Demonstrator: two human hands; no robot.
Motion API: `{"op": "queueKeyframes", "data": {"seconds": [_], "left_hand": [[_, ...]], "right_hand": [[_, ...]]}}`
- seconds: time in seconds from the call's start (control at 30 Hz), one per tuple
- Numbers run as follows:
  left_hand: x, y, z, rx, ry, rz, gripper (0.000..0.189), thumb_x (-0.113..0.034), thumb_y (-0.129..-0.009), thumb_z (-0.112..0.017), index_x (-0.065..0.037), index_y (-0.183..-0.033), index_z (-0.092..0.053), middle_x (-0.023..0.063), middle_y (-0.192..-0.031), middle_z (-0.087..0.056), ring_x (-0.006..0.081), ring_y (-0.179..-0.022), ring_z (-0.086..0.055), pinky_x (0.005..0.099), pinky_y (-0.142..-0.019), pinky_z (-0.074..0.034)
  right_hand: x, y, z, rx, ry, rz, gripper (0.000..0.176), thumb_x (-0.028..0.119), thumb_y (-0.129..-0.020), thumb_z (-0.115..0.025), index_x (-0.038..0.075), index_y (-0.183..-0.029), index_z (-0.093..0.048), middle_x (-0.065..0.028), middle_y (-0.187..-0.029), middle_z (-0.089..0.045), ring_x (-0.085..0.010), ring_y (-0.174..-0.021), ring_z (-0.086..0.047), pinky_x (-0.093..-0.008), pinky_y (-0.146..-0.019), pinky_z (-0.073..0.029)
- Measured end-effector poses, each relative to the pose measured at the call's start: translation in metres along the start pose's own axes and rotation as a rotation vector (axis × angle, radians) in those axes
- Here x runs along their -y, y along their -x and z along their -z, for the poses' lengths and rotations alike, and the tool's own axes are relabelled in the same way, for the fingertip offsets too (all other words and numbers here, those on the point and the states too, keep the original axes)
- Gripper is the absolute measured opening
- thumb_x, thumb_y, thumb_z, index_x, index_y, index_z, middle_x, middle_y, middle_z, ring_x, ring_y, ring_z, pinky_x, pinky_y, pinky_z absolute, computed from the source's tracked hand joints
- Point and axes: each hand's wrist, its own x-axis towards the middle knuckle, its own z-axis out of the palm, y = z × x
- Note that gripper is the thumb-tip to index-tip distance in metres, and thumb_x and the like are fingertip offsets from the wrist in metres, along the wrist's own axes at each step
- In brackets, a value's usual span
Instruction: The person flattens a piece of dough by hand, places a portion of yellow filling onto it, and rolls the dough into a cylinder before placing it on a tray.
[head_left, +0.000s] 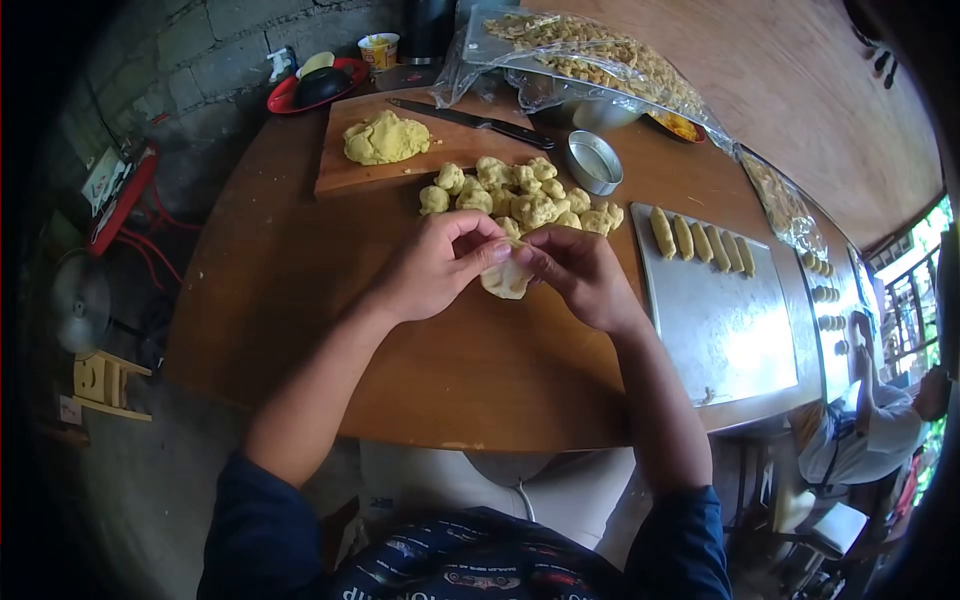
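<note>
Both hands meet at the centre of the frame over the table: the left hand and right hand pinch one dough piece between them, fingers curled narrow around it. Just behind them lies a pile of dough bits, and to the right a metal tray carries a row of rolls along its far end. Farther up, a board holds a big lump and a knife, a round tin sits right of it, and filled bags lie across the upper middle
</note>
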Motion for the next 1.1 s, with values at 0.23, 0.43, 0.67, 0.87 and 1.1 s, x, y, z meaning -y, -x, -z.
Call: {"op": "queueKeyframes", "data": {"seconds": [0.23,0.43,0.67,0.87,1.1], "left_hand": [[0.015,-0.004,0.002,0.056,-0.019,0.087,0.016,-0.014,-0.115,-0.072,0.001,-0.116,-0.078,-0.0011,-0.098,-0.076,0.0052,-0.089,-0.065,0.0276,-0.081,-0.055],[-0.029,0.037,-0.004,0.375,-0.499,0.2,0.02,-0.016,-0.103,-0.08,0.003,-0.11,-0.082,0.0187,-0.099,-0.086,0.0272,-0.09,-0.083,0.0413,-0.082,-0.063],[-0.022,0.11,-0.055,-0.064,-0.635,-0.087,0.047,-0.017,-0.098,-0.085,-0.011,-0.143,-0.073,0.0112,-0.123,-0.073,0.0353,-0.121,-0.07,0.0467,-0.107,-0.056],[-0.012,0.117,-0.058,-0.007,-0.813,-0.071,0.06,-0.025,-0.105,-0.078,-0.012,-0.161,-0.061,0.0131,-0.153,-0.062,0.0364,-0.148,-0.055,0.0523,-0.125,-0.043],[0.003,0.129,-0.058,-0.014,-0.863,-0.061,0.066,-0.033,-0.107,-0.078,-0.009,-0.165,-0.056,0.0134,-0.171,-0.053,0.0398,-0.162,-0.045,0.054,-0.134,-0.037]], "right_hand": [[0.006,-0.003,0.01,0.099,0.123,-0.021,0.027,0.025,-0.108,-0.084,0.0,-0.117,-0.08,-0.006,-0.099,-0.08,-0.0127,-0.093,-0.071,-0.0337,-0.084,-0.058],[0.021,0.033,-0.012,0.33,0.463,0.232,0.028,0.031,-0.103,-0.085,0.006,-0.114,-0.083,-0.0163,-0.092,-0.084,-0.0298,-0.085,-0.083,-0.0445,-0.077,-0.065],[0.014,0.102,-0.048,0.03,0.577,0.198,0.033,0.022,-0.098,-0.087,0.007,-0.127,-0.079,-0.0163,-0.128,-0.073,-0.04,-0.128,-0.065,-0.0512,-0.116,-0.048],[0.001,0.111,-0.058,-0.095,0.593,0.187,0.042,0.023,-0.096,-0.088,0.008,-0.134,-0.076,-0.0176,-0.135,-0.071,-0.0419,-0.129,-0.065,-0.0522,-0.116,-0.049],[0.002,0.113,-0.06,-0.136,0.616,0.216,0.051,0.033,-0.098,-0.085,0.008,-0.141,-0.072,-0.0186,-0.138,-0.07,-0.0437,-0.136,-0.063,-0.0541,-0.12,-0.048]]}}
